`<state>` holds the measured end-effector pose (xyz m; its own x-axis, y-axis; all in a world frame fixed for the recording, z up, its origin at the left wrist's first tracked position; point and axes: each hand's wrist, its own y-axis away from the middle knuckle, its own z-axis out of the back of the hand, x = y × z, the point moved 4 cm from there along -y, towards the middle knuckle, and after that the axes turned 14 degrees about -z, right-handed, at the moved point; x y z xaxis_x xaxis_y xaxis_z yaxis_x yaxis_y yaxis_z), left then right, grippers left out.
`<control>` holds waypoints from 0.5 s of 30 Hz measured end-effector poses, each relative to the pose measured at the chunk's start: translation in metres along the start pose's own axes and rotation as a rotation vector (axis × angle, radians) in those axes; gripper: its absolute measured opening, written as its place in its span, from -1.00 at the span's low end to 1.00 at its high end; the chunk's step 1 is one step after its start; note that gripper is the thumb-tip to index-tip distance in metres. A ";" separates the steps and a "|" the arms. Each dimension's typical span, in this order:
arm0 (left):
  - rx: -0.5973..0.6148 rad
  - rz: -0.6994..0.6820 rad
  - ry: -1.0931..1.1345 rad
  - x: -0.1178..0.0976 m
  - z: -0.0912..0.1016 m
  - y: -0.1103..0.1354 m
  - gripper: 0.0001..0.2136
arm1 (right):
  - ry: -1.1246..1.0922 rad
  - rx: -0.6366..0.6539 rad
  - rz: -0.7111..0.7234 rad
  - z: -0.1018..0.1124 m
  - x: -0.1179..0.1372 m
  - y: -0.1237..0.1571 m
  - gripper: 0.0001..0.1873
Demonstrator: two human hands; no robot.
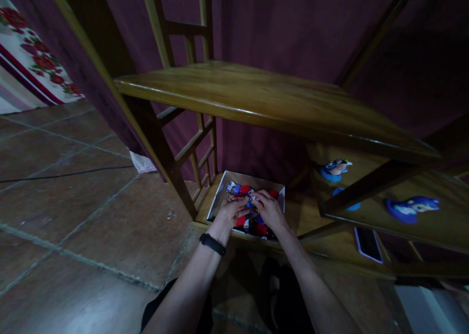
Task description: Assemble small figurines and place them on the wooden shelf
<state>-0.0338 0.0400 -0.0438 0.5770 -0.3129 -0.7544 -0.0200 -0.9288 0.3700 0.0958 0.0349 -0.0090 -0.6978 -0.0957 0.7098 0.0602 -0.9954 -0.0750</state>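
Left forearm seen nearest, on near side of box. Items, red, blue and black, contained in box. Step in hand judged as handling of items. Fingers of left hand loosely extended, those of right hand bent, brought close together at box's middle; whether anything is gripped cannot be told. Light, precise pinch judged to be called for next.

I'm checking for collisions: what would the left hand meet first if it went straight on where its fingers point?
Probably the blue-and-white item just ahead, then the right hand; depth there is unclear.
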 end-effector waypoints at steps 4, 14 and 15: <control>-0.003 0.000 -0.035 0.005 0.001 0.000 -0.89 | 0.014 0.004 0.017 -0.003 0.002 0.004 -0.69; -0.034 -0.037 -0.018 -0.006 -0.001 -0.004 -0.88 | -0.377 -0.054 -0.222 -0.004 -0.020 -0.001 -0.51; -0.031 -0.029 -0.008 -0.007 -0.001 -0.003 -0.88 | -0.456 -0.052 -0.252 -0.003 -0.024 -0.003 -0.56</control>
<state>-0.0368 0.0451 -0.0396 0.5704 -0.2880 -0.7692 0.0215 -0.9310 0.3644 0.1106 0.0398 -0.0282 -0.3038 0.1410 0.9422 -0.1133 -0.9873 0.1112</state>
